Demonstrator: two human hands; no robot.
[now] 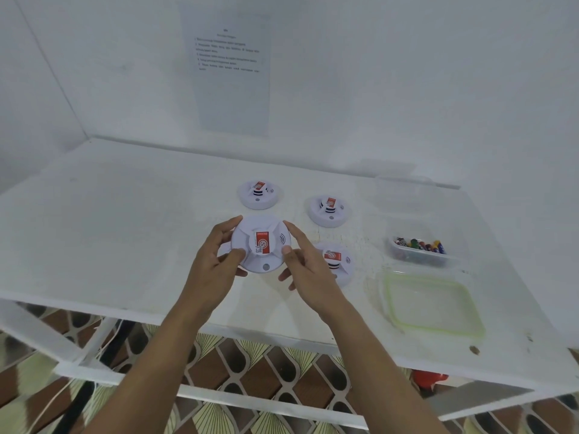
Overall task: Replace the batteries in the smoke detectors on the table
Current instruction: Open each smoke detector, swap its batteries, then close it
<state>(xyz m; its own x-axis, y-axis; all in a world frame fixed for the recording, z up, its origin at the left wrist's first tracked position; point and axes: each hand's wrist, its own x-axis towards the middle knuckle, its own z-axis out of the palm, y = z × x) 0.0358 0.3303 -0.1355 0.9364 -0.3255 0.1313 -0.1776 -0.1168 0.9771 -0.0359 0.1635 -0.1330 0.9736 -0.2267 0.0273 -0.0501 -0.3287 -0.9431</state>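
I hold a round white smoke detector (261, 242) with a red label just above the white table (125, 233). My left hand (216, 261) grips its left rim, thumb on top. On the right rim my right hand (304, 261) grips it, thumb pressing the top face. Three more white detectors sit on the table: one at the back (258, 194), one back right (329, 211), one (340, 264) partly hidden behind my right hand. A clear tub of coloured batteries (419, 250) stands to the right.
An empty clear tub (404, 189) stands at the back right. A clear lid with a green rim (432, 303) lies near the front right edge. A printed sheet (232, 70) hangs on the wall behind. Patterned floor shows below the table's front edge.
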